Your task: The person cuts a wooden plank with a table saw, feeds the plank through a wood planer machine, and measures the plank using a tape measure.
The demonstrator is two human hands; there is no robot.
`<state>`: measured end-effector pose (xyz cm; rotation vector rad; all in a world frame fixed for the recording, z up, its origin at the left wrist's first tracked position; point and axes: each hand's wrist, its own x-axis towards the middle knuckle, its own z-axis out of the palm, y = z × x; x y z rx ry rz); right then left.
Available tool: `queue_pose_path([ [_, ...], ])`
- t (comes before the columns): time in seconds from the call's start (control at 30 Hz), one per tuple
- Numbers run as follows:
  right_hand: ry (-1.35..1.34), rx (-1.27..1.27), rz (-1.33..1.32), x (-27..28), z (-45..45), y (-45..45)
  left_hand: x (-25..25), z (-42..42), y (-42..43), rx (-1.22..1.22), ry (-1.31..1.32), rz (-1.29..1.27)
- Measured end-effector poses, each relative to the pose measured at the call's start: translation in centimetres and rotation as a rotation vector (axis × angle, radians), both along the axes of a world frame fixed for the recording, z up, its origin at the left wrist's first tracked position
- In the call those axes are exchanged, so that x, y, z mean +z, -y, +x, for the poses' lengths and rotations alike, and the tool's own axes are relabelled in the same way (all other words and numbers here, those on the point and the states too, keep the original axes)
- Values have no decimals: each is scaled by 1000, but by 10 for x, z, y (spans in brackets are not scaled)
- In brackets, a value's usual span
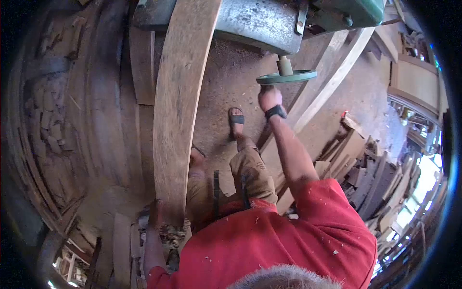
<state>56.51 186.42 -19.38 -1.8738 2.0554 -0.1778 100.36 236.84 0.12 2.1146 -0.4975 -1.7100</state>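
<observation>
Nearest the lens: top of a head with short greyish hair (pixel 284 279), then a red shirt (pixel 269 241) flecked with what look like wood shavings. Person stands at a green-and-grey woodworking machine (pixel 260 24).

Main piece: one long, wide wooden plank (pixel 180 106), running from the machine's grey metal bed back past the person's left side. Left hand (pixel 156 209) is at the plank's near end, against its outer edge; too dark there to tell whether the fingers wrap it or just support it. Right hand (pixel 269 98) is closed at the near rim of the green handwheel (pixel 301 76), which sits on a short shaft (pixel 284 66) below the machine's edge.

Step in hand, my judgement: working the handwheel setting while the plank's tail is steadied. Next move calls for a firm hold on the rim and the plank kept supported at its near end.

Counts: one plank at the left hand, one handwheel, one shaft, two hands, one dark wristband (pixel 275 112) on the right wrist, one sandal (pixel 236 119) in clear view, two long pale beams (pixel 332 79) to the right. Offcuts (pixel 349 147) heaped beyond them: many, not countable.
</observation>
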Motion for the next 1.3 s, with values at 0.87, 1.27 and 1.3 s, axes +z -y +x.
queue_pose_path([
  [0.87, 1057, -395, 359, 134, 68, -151, 63, -61, 85, -69, 204, 23],
  [1.27, 1199, -462, 215, 236, 245, -167, 79, -66, 162, -20, 271, -137],
  [1.3, 1133, -450, 191, 226, 248, -168, 72, -66, 163, 13, 299, -183],
])
